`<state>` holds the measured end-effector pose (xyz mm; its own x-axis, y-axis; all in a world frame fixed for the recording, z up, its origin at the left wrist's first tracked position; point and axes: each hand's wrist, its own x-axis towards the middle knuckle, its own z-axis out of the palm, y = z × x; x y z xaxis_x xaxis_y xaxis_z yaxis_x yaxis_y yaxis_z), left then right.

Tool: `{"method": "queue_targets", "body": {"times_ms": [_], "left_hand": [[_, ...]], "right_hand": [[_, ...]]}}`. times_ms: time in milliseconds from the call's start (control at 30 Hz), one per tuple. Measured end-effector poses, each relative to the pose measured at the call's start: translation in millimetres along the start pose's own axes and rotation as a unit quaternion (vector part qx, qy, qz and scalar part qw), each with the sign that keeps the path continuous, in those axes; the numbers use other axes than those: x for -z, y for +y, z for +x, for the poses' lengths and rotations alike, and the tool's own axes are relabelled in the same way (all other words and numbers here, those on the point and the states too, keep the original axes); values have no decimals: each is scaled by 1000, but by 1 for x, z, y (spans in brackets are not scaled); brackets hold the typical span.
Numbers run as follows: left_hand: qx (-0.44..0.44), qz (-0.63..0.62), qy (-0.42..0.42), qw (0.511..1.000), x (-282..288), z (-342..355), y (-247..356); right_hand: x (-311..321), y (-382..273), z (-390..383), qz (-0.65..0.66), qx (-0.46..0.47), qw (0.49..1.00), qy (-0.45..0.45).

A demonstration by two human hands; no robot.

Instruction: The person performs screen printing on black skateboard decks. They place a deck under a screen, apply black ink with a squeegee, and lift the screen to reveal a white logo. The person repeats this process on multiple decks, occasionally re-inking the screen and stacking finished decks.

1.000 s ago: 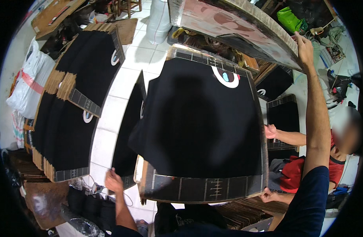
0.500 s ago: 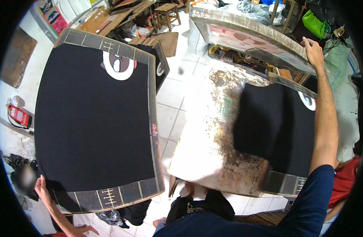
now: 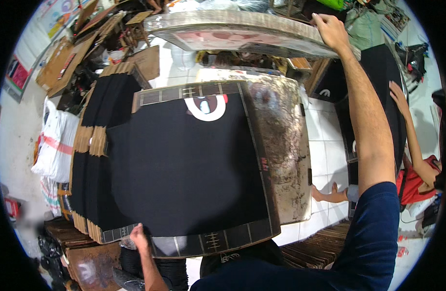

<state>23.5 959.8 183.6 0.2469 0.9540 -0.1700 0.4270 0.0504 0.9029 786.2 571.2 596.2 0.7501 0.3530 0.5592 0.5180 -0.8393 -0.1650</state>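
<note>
A dark flat printing board (image 3: 189, 246) lies across a paint-stained table (image 3: 291, 160) in front of me. Black fabric (image 3: 184, 169) covers most of it, with a white oval ring print (image 3: 207, 116) near the far edge. My left hand (image 3: 139, 236) is closed on the board's near left corner. At the far side, a wooden-framed printing screen (image 3: 242, 22) is tilted up, its mesh showing a reddish pattern. My right hand (image 3: 332, 33) grips the frame's right end, thumb sticking up. The frame stands apart from the fabric.
Boards with black fabric (image 3: 89, 111) stand stacked at the left, beside white sacks (image 3: 55, 136). A co-worker's hand (image 3: 399, 97) rests by another black-covered board (image 3: 378, 72) at the right. Stacked board edges (image 3: 310, 250) lie at the lower right.
My left hand has brought the board rightward onto the table. The other black-covered board has left the table and is now at the right. The view has turned right; my right hand stays on the screen.
</note>
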Motion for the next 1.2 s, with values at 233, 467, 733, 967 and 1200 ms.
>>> {"method": "queue_targets", "body": {"times_ms": [233, 467, 733, 967, 1200], "left_hand": [[-10, 78, -247, 966, -146, -34, 29], [-33, 145, -231, 962, -170, -50, 59], [-60, 311, -177, 932, -179, -50, 81], [-18, 269, -159, 950, -188, -57, 108], [-1, 257, -154, 954, -197, -38, 72]], "right_hand": [[11, -22, -4, 15, -24, 999, 33], [19, -32, 6, 35, -70, 997, 19], [16, -23, 30, 31, -45, 998, 24], [16, -19, 41, 37, -36, 998, 23], [16, -19, 46, 38, -39, 998, 17]]}}
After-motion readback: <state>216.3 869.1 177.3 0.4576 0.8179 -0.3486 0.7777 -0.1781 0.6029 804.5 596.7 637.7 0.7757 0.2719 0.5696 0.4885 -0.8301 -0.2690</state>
